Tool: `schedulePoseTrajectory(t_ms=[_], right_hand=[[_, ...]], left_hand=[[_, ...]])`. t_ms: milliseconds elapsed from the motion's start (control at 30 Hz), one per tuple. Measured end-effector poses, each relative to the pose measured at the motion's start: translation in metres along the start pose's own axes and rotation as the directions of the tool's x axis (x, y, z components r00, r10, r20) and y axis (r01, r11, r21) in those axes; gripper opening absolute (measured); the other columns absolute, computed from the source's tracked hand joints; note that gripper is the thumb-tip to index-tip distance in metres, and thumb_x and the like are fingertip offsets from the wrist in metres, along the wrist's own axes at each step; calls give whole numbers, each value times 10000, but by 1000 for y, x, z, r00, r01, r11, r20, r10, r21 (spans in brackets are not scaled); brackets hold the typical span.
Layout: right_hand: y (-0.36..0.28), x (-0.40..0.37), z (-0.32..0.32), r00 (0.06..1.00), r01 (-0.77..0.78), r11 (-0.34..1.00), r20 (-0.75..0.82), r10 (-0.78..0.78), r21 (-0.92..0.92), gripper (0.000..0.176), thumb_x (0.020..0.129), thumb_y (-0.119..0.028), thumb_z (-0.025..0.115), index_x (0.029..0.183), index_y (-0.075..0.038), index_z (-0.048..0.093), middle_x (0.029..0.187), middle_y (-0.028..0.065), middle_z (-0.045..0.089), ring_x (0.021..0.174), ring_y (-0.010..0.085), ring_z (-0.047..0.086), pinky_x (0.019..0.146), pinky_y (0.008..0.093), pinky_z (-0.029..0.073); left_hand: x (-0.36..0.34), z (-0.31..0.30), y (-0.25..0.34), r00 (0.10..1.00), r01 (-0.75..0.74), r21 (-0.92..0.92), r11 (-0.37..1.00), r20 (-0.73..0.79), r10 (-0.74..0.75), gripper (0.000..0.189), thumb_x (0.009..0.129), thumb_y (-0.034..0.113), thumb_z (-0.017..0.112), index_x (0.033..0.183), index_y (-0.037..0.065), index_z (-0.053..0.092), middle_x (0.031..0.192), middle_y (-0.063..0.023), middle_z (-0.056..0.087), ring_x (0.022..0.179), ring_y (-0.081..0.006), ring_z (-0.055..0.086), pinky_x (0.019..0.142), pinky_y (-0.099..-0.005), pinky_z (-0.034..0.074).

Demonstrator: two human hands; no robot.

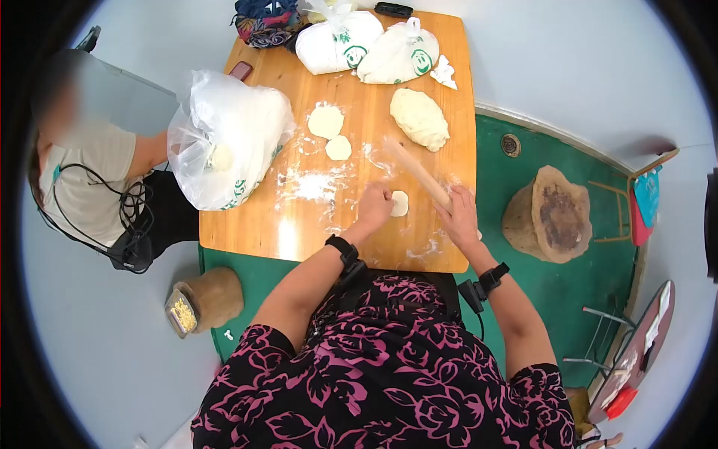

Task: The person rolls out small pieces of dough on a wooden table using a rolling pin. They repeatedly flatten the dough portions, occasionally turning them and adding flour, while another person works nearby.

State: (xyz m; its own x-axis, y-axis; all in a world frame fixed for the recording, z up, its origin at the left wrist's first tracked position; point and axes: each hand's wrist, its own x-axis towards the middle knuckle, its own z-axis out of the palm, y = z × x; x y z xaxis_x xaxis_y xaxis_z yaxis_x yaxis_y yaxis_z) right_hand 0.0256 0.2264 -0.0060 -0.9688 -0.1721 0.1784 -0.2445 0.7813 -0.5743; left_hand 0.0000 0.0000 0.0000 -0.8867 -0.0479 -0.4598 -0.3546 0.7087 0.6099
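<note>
A small round of dough (pixel 400 203) lies near the front edge of the wooden table, and my left hand (pixel 375 206) is closed at its left side, its fingertips at the dough's edge. My right hand (pixel 458 215) is wrapped round the near end of a wooden rolling pin (pixel 419 172), which points away to the upper left, just right of the dough. Two flattened dough rounds, a larger one (pixel 326 121) and a smaller one (pixel 339 147), lie farther back on the floured surface. A big lump of dough (pixel 419 120) sits at the back right.
A large plastic bag (pixel 232 138) covers the table's left side. Two tied bags (pixel 340 41) (pixel 400 54) stand at the back, near a phone (pixel 241 71). A seated person (pixel 97 165) is at the left. A stump-like block (pixel 550 213) stands on the floor at right.
</note>
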Motion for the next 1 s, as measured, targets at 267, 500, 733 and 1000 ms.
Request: schedulePoseTrajectory(t_ms=[267, 500, 733, 1000], right_hand=[[23, -25, -37, 924, 273, 962, 280, -262, 1, 397, 671, -208, 732, 986, -61, 539, 1156, 137, 486, 1082, 329, 467, 871, 409, 401], [-16, 15, 11, 907, 378, 922, 235, -350, -83, 409, 688, -294, 704, 1006, -87, 552, 1174, 128, 475, 1134, 299, 433, 911, 438, 357], [-3, 16, 5, 962, 255, 894, 190, -196, -368, 469, 804, -423, 563, 1120, -77, 551, 1292, 130, 434, 1244, 281, 357, 1022, 495, 237], [-9, 42, 14, 991, 129, 920, 77, -108, -371, 469, 825, -387, 536, 1181, -82, 537, 1295, 156, 443, 1268, 295, 341, 1032, 518, 215]], left_hand=[[61, -27, -24, 883, -67, -153, 986, 452, 130, 317, 666, 93, 735, 934, -43, 633, 779, -101, 654, 736, -187, 633, 620, -265, 510], [51, -28, 6, 856, -375, 214, 902, 454, 247, 253, 667, 196, 731, 828, 9, 675, 773, -138, 665, 712, -245, 639, 645, -322, 501], [40, -24, 2, 901, -324, 207, 923, 365, 234, 223, 681, 214, 707, 806, 32, 676, 775, -143, 661, 736, -258, 637, 669, -347, 494], [50, -23, 7, 901, -337, 188, 923, 349, 258, 182, 722, 167, 655, 854, 45, 680, 829, -140, 666, 763, -256, 642, 694, -342, 500]])
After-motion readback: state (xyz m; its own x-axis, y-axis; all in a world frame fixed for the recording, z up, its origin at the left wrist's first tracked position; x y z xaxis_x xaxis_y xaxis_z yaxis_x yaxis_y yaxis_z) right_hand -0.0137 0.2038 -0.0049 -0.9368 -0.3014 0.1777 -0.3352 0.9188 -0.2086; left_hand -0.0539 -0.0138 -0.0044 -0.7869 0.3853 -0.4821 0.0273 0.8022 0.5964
